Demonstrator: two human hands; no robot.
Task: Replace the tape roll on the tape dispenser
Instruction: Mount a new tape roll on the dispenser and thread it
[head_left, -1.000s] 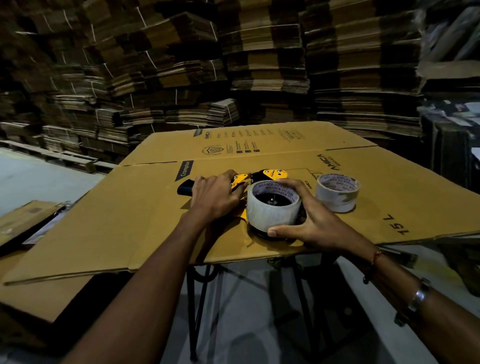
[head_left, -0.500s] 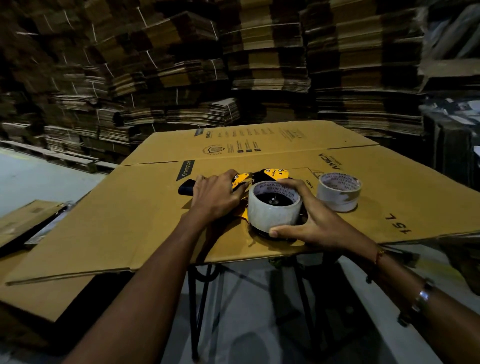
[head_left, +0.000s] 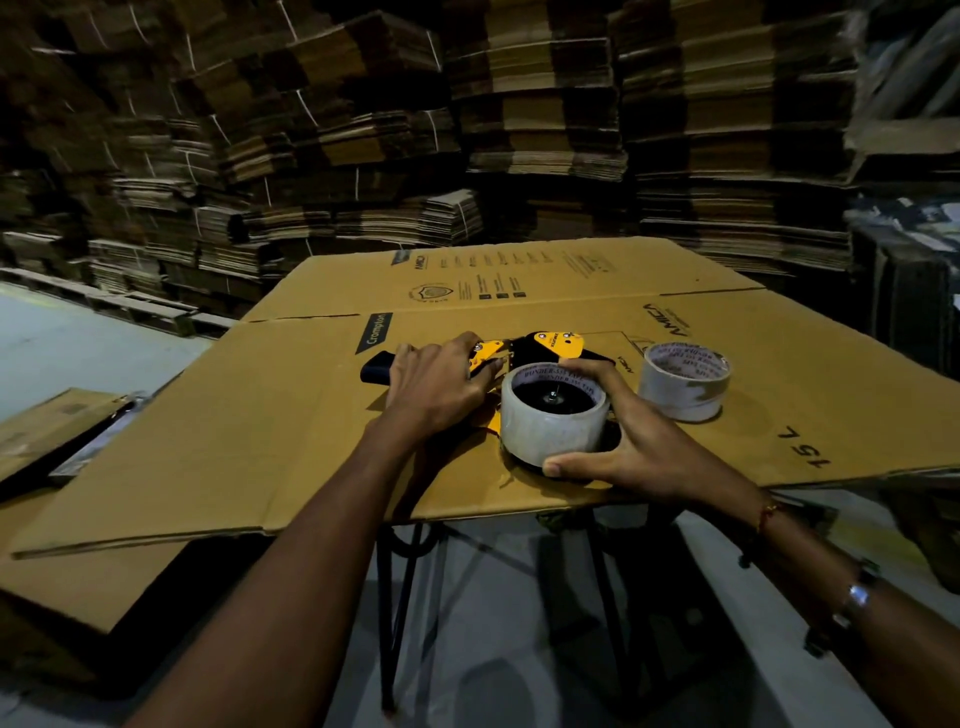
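Head view: left hand (head_left: 441, 387) clamps tape dispenser (head_left: 550, 349) at 11 o'clock; right hand (head_left: 631, 447) grips tape roll (head_left: 553, 428) on the hub, centre. Press it square and fully down.

A flattened cardboard sheet (head_left: 260, 415) covers a black-legged stand (head_left: 400, 597), with stacked cardboard bundles (head_left: 363, 156) behind.

Flattened brown cardboard sheet (head_left: 249, 431): left half bare, open approach. Centre blocked by yellow-and-black tape dispenser (head_left: 550, 347), clear tape roll (head_left: 553, 421) seated on it, left hand (head_left: 436, 387) and right hand (head_left: 631, 441) closed around both. Second white-cored tape roll (head_left: 683, 382) stands just right; narrow gap between. Stacked flat cartons (head_left: 467, 130) wall far side.
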